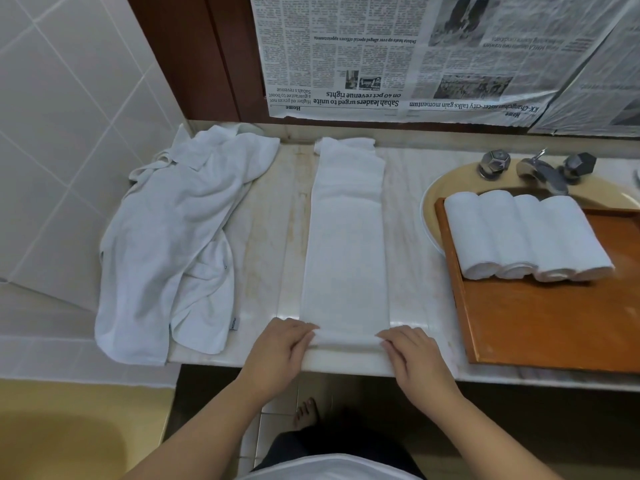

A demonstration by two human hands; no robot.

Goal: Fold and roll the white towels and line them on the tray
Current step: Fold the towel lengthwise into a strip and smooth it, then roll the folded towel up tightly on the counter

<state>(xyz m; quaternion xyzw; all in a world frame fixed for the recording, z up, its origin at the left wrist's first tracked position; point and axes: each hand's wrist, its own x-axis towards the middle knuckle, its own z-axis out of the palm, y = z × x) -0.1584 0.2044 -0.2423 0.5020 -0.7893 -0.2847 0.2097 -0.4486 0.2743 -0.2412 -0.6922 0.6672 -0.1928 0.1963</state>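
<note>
A white towel (346,237), folded into a long narrow strip, lies on the marble counter and runs from the back wall to the front edge. Its near end is turned over into a small roll. My left hand (280,355) grips the left end of that roll and my right hand (415,358) grips the right end, fingers curled on the cloth. A wooden tray (540,323) sits to the right, partly over the sink, with several rolled white towels (526,233) lined side by side at its far end.
A heap of loose white towels (173,237) covers the counter's left side and hangs over its front edge. A faucet with two knobs (540,168) stands behind the beige sink (433,192). Newspaper (415,53) covers the wall behind. Tiled wall stands at left.
</note>
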